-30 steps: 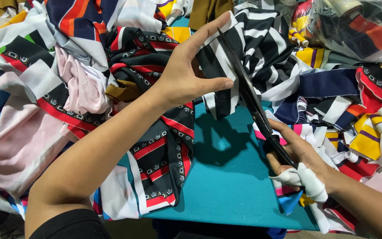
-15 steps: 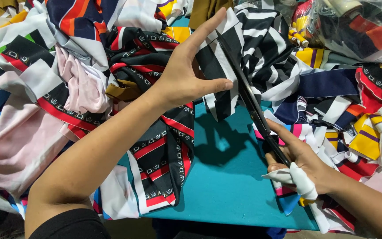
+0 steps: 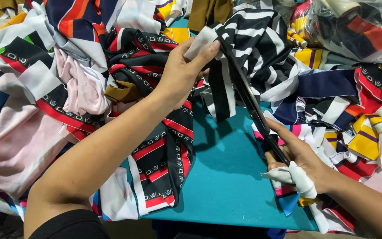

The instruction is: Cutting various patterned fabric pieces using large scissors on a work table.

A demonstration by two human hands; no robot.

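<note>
My left hand (image 3: 183, 70) pinches the edge of a black-and-white striped cloth (image 3: 256, 57) and holds it up over the teal table (image 3: 226, 177). My right hand (image 3: 298, 160), its thumb wrapped in white cloth, grips the handles of long black scissors (image 3: 248, 97). The blades point up and away into the striped cloth, right beside my left fingertips. The blades look nearly together along the cloth's edge.
Heaps of cloth scraps ring the table: pink and black-red patterned pieces (image 3: 164, 155) on the left, yellow, navy and striped ones (image 3: 368, 128) on the right. A clear plastic bag of fabric (image 3: 359, 26) sits at the back right.
My left hand has gone from spread fingers to a pinch on the striped cloth's edge. The scissors have pushed further up into the cloth.
</note>
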